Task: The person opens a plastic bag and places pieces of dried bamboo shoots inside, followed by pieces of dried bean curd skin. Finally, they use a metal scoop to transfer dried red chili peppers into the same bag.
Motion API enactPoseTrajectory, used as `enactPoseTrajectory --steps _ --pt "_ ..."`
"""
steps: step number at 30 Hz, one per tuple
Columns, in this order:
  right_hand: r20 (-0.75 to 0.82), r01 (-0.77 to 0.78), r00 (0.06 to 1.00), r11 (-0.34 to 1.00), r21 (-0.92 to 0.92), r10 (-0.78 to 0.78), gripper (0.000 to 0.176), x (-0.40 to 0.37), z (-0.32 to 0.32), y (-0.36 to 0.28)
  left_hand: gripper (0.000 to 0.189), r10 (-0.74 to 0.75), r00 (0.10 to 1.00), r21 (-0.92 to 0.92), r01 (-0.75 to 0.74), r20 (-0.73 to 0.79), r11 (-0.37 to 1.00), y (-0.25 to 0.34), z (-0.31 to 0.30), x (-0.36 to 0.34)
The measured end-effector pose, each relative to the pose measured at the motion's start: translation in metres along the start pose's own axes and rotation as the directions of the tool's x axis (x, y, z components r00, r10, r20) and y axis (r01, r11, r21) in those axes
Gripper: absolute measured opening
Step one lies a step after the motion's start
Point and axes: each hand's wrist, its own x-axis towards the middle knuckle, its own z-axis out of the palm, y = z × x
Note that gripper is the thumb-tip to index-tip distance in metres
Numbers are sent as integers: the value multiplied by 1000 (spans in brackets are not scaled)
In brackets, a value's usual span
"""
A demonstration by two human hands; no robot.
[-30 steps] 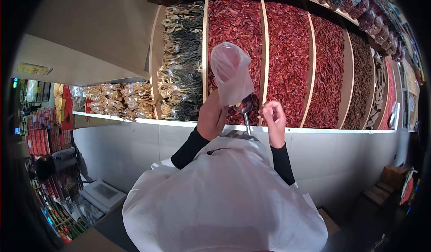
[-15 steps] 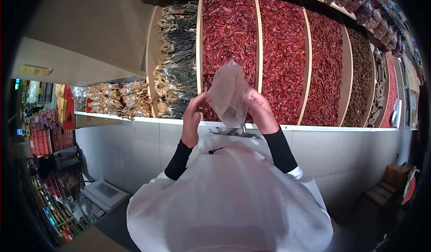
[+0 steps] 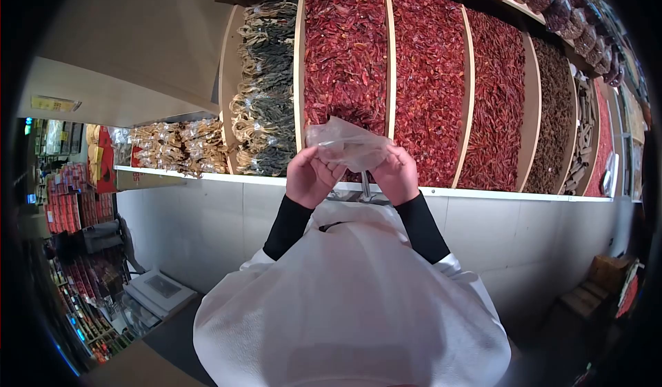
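While I face the dried chili bins (image 3: 345, 49), the clear plastic bag (image 3: 345, 145) sits crumpled between both hands, just above the shelf edge. Fingers of my left hand (image 3: 310, 176) pinch its left side, and fingers of my right hand (image 3: 394, 174) pinch its right. A metal scoop handle (image 3: 364, 183) shows between my hands.

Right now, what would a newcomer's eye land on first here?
A wall of dried red chilies, split by pale dividers, fills the top of the view. In front of it, the left hand and right hand pinch a clear bag between them. Left of the chilies, dark tied bundles are stacked.
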Motion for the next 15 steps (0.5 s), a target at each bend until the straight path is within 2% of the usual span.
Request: enactPoseTrajectory --steps 1,3,4,6,7,8,9,10,11,12,13,14,15 --pt "12 -17 1000 991 132 16 22 1 0 -1 32 -2 1000 2 2 -3 1000 -2 2 0" --pt "-22 11 1000 992 125 -9 21 -2 2 -2 32 -28 993 29 31 -118 999 -8 5 1" --pt "-34 48 998 992 117 -45 21 -2 2 -3 32 -30 992 28 33 -121 999 -9 -3 0" --pt "-50 86 996 990 111 -80 20 -1 0 -4 33 -65 997 416 78 -46 906 -6 -28 -2" --pt "-28 102 995 989 108 -99 21 0 -3 -3 33 -67 996 415 83 -53 906 0 -32 -5" --pt "-5 116 993 988 104 -116 23 1 -6 -1 31 -81 994 666 109 -74 738 9 -36 -8" --pt "-9 111 994 988 108 -110 23 4 -12 2 30 -87 991 855 129 -99 502 12 -40 -11" --pt "-8 107 994 991 85 -106 19 7 -21 6 26 -18 995 879 94 -97 468 10 -17 -18" --pt "-5 103 995 993 62 -103 16 8 -23 9 26 -15 995 878 98 -103 468 14 -5 -21" --pt "-27 114 993 993 31 -113 12 8 -23 12 22 -22 999 991 50 -48 121 19 2 -23" --pt "-29 106 994 994 32 -105 12 8 -25 15 18 -49 999 971 -11 -1 -240 22 10 -27" --pt "1 72 997 997 20 -72 10 9 -27 18 11 1 1000 977 -20 21 -212 21 20 -30" --pt "32 39 999 999 7 -40 8 11 -28 19 11 6 1000 978 -16 17 -210 22 18 -32"
